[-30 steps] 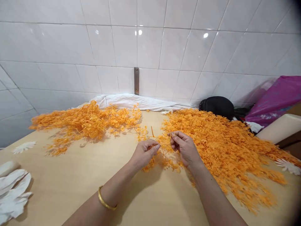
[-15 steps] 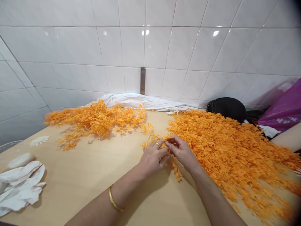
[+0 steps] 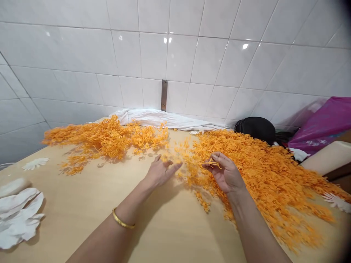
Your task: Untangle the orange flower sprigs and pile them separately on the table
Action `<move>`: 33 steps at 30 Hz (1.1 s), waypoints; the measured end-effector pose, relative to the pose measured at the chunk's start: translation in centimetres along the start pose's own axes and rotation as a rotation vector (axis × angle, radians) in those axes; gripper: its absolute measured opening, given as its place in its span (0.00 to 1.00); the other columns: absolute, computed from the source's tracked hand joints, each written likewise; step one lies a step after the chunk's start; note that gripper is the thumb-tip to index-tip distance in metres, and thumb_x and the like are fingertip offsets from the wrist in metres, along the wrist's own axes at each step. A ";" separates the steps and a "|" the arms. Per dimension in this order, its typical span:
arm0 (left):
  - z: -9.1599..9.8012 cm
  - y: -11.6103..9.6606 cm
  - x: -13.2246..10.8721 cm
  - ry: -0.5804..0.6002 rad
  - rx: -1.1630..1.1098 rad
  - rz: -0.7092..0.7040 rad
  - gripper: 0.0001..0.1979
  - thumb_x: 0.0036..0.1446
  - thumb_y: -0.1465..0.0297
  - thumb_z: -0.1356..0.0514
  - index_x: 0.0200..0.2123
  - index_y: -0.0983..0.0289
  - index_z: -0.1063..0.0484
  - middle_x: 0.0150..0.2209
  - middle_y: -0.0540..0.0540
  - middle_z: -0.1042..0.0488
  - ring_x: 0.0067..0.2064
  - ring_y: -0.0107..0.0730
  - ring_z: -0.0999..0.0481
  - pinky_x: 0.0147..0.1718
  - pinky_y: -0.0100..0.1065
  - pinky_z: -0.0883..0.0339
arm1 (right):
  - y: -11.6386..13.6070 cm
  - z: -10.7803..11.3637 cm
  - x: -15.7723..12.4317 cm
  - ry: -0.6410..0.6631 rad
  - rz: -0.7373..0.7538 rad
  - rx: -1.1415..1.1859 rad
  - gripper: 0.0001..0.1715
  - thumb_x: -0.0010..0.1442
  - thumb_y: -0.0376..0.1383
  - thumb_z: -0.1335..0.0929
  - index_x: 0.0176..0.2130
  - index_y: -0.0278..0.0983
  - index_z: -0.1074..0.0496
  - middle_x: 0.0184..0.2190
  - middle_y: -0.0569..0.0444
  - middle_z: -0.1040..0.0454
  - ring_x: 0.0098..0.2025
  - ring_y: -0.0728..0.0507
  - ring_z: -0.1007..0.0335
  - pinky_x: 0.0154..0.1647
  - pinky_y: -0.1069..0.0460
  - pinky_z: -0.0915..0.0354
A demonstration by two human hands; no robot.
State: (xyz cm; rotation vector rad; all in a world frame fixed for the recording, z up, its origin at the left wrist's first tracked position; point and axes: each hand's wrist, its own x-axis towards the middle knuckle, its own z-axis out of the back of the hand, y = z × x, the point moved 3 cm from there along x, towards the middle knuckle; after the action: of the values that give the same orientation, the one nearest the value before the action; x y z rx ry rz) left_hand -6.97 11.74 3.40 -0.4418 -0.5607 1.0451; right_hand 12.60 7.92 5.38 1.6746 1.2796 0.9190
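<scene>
My left hand (image 3: 160,171) hovers over the wooden table (image 3: 90,204) with its fingers stretched out, just beside a small blurred orange sprig (image 3: 171,156) between the two piles. My right hand (image 3: 225,173) is closed in a pinch on a thin orange plastic sprig (image 3: 212,163) at the near edge of the large orange pile (image 3: 263,171) on the right. A second, smaller orange pile (image 3: 106,140) lies at the back left. A gold bangle sits on my left wrist.
White paper flower cutouts (image 3: 19,215) lie at the table's left edge, and another (image 3: 336,199) at the right. A white cloth (image 3: 161,118), a black pouch (image 3: 256,128) and a magenta bag (image 3: 323,120) sit along the tiled wall.
My hands were together working one sprig; now they have parted. The left hand has opened and moved left toward the small pile, while the right keeps a sprig.
</scene>
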 end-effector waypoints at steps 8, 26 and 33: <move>-2.3 0.1 -0.1 0.046 -0.826 0.201 0.36 0.39 0.63 0.37 0.52 0.64 0.43 0.44 0.62 0.32 0.39 0.36 0.30 0.35 0.35 0.36 | -1.0 -0.6 -0.2 0.070 -0.127 0.186 0.09 0.41 0.34 0.30 0.24 0.37 0.36 0.18 0.61 0.38 0.22 0.51 0.38 0.34 0.49 0.35; 5.0 -2.6 -7.9 -0.040 -1.160 0.487 0.18 0.50 0.58 0.46 0.25 0.69 0.31 0.19 0.54 0.32 0.20 0.25 0.34 0.20 0.27 0.41 | 1.6 -9.9 -4.6 0.408 0.647 -1.037 0.09 0.53 0.31 0.39 0.22 0.36 0.36 0.21 0.56 0.38 0.26 0.48 0.43 0.30 0.53 0.45; 1.7 -0.1 -10.6 0.085 -1.620 0.796 0.08 0.52 0.78 0.50 0.24 0.68 0.33 0.22 0.53 0.30 0.23 0.24 0.31 0.23 0.26 0.36 | -4.3 -12.1 -13.4 0.644 1.041 -1.557 0.13 0.50 0.28 0.39 0.38 0.32 0.33 0.39 0.43 0.33 0.40 0.40 0.42 0.40 0.44 0.43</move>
State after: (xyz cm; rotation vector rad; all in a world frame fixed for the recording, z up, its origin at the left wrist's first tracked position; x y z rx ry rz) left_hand -12.04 2.30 2.46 -2.2558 -1.1348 1.0909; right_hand -2.85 -2.42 5.39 0.5657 -0.3665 2.3023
